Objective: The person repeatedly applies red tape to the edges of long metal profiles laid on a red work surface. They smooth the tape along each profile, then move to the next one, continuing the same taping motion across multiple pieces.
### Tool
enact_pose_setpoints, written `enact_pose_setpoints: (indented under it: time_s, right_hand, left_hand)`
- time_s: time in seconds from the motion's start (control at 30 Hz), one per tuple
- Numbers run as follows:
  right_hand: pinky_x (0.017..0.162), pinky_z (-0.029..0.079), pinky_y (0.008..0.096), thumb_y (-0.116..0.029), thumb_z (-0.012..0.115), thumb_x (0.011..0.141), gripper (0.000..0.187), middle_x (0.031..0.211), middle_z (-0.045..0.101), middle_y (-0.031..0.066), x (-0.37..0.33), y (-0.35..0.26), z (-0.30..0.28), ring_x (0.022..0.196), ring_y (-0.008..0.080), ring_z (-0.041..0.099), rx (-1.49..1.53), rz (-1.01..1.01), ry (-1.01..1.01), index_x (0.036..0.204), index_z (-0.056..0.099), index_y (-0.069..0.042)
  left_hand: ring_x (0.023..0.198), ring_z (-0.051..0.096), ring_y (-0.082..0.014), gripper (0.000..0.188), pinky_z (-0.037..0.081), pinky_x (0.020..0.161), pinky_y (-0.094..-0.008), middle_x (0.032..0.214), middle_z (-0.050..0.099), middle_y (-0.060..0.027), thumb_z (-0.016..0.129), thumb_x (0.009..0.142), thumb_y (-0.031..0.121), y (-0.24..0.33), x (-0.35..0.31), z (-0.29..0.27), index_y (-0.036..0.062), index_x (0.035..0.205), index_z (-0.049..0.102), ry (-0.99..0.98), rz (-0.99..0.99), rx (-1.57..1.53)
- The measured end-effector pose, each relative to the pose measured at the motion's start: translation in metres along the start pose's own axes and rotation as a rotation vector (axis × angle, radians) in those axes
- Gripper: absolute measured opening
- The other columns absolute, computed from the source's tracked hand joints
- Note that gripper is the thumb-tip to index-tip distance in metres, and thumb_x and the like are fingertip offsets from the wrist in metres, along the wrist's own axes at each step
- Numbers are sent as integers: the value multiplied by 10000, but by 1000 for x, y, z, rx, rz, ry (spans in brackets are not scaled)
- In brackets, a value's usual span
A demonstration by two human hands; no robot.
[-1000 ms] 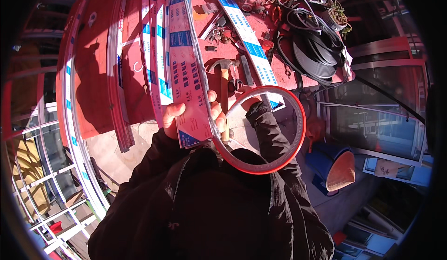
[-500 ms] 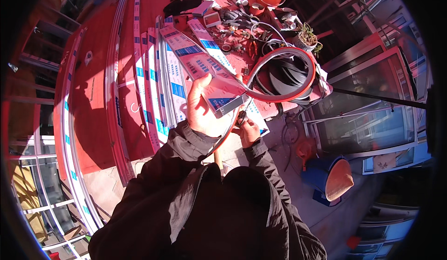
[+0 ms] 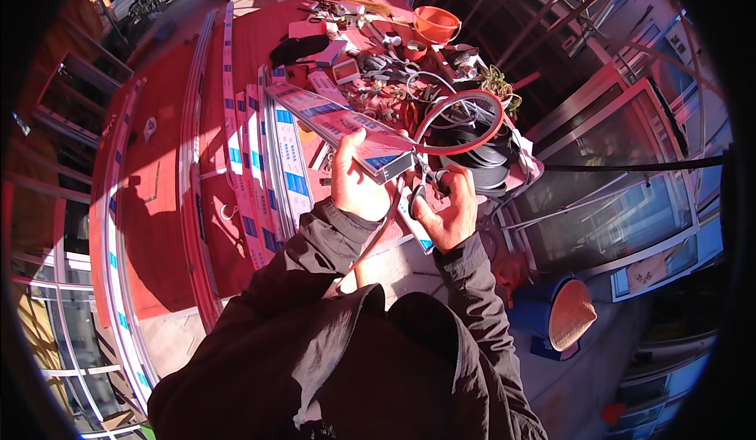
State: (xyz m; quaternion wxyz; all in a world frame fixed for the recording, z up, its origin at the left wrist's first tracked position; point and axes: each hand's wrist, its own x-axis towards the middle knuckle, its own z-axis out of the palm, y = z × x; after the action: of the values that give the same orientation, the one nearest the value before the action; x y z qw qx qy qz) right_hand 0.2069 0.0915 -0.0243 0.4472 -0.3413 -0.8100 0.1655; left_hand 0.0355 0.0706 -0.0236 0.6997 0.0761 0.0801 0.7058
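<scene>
My left hand [image 3: 358, 186] is closed around a long profile bar [image 3: 335, 123] wrapped in white film with blue print, its cut end toward me. A red and grey flexible strip [image 3: 498, 129] loops out to the right of that end, and a length of it hangs down past my left wrist. My right hand [image 3: 454, 213] grips black-handled scissors [image 3: 416, 199], a thumb and fingers at the handle loops. The scissors' blades point up at the strip beside the bar's end; whether they touch it, I cannot tell.
More film-wrapped profiles [image 3: 293, 172] lie along the red table [image 3: 161, 227] at left. Behind the loop sit a black coil [image 3: 482, 168], loose hardware and an orange bucket [image 3: 436, 24]. Framed glass panels [image 3: 610, 196] lean at right, near a blue bin [image 3: 535, 308].
My right hand has come up and to the right, bringing the scissors into plain sight by the bar's end. The strip's loop has shifted slightly left, and the view has tilted up a little.
</scene>
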Motion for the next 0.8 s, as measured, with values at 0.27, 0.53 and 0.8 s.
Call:
enact_pose_setpoints:
  time_s: [0.27, 0.53, 0.8]
  right_hand:
    - [677, 457, 391, -232, 726, 681, 389, 910, 499, 170, 22, -10, -8, 805, 349, 535, -162, -102, -117, 893, 528, 26]
    - [671, 459, 369, -223, 676, 794, 257, 795, 533, 137, -90, 58, 55, 750, 324, 565, 152, 124, -137, 865, 567, -1]
    - [617, 501, 371, -252, 748, 681, 338, 728, 616, 186, -188, 179, 233, 697, 271, 640, 83, 876, -390, 777, 541, -3]
  left_hand:
    - [867, 632, -284, 414, 500, 796, -430, 947, 646, -132, 497, 852, 377, 5, -3, 8, 8, 1026, 572, -40, 17, -14]
    - [915, 616, -275, 465, 511, 774, -419, 1002, 610, -168, 635, 809, 177, -4, -49, -17, -10, 1179, 426, -8, 217, 128]
    - [1111, 543, -300, 389, 399, 987, -396, 1190, 559, -199, 468, 896, 206, -2, -114, -123, -36, 1201, 454, 207, -286, -1]
